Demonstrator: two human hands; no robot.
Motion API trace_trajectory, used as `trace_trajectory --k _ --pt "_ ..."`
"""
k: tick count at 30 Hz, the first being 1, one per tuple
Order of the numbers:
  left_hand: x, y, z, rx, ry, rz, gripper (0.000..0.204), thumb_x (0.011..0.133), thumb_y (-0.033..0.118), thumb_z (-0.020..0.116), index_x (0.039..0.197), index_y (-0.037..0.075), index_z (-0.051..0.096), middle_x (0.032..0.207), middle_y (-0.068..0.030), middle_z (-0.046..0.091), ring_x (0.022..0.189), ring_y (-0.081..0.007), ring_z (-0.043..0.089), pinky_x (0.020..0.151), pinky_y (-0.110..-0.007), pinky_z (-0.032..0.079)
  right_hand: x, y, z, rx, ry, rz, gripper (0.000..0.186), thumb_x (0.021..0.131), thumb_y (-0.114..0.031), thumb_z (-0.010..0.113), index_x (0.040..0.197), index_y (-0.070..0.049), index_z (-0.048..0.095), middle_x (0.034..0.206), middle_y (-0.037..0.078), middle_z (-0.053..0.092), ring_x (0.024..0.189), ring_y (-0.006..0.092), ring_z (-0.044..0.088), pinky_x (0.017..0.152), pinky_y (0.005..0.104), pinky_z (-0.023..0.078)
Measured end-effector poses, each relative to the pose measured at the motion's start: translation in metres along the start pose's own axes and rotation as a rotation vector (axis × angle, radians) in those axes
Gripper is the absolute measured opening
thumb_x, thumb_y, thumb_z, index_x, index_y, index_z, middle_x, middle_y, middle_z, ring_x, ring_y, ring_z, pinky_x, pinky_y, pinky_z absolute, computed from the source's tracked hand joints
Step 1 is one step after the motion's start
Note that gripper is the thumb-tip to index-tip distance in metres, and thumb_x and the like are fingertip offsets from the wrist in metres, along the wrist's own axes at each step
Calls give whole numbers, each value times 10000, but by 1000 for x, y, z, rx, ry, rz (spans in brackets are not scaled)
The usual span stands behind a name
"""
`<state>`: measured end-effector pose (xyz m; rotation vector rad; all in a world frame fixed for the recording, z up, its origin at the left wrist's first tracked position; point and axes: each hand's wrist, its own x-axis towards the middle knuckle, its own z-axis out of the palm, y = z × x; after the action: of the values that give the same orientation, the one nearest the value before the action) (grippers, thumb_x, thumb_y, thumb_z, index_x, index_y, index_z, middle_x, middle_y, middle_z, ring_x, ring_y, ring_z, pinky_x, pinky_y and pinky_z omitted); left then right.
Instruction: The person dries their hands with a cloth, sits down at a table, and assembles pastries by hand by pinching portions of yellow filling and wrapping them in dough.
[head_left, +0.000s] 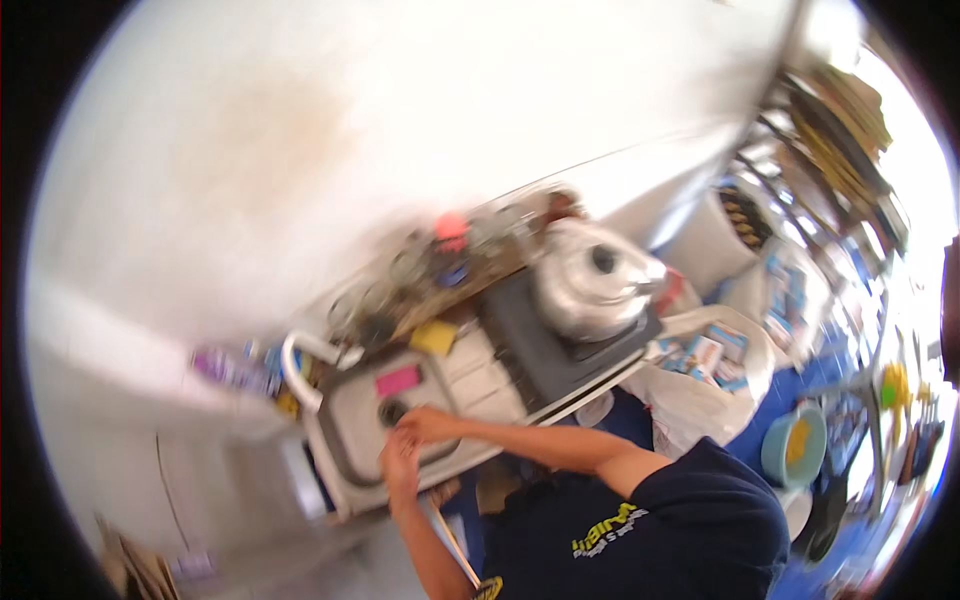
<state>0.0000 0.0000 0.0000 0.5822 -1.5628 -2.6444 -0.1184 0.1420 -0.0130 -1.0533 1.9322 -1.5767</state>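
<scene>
Over the front part of a metal sink [333,455], my left hand [400,463] and my right hand [428,424] come together, touching at the fingers. The fingers of both look closed, but blur and overlap hide whatever may be between them. Just beyond the fingertips lies a dark round shape [391,410] on the basin floor; I cannot tell whether it is the drain or a loose object. Farther back in the basin is a flat pink rectangular piece [398,380]. A white curved faucet [296,368] stands at the sink's left edge.
A yellow sponge-like piece [433,338] rests behind the basin. To the right, a large silver kettle [592,280] sits on a dark stove [530,340]. Glass jars [408,265] line a back ledge. Purple bottles [225,368] stand left; a white sack [700,410] and teal basin [775,460] are right.
</scene>
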Motion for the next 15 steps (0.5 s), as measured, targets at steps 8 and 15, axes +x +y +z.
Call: trace_trajectory --k 8,15 --pt "-17 68 37 437 -86 325 492 1051 306 565 1391 -49 556 1229 -152 664 1144 -284 640 967 -399 529 -8 -77 -69 345 -70 -107 252 881 -233 775 928 14 756 828 138 756 771 225 736 653 416 562" --pt "54 -40 -85 836 -53 -215 477 1042 297 628 1359 -58 632 1168 -127 669 1048 -238 640 892 -338 556 -100 42 -11 330 156 238 181 905 -186 696 834 -24 733 769 183 693 663 266 576 621 459 444"
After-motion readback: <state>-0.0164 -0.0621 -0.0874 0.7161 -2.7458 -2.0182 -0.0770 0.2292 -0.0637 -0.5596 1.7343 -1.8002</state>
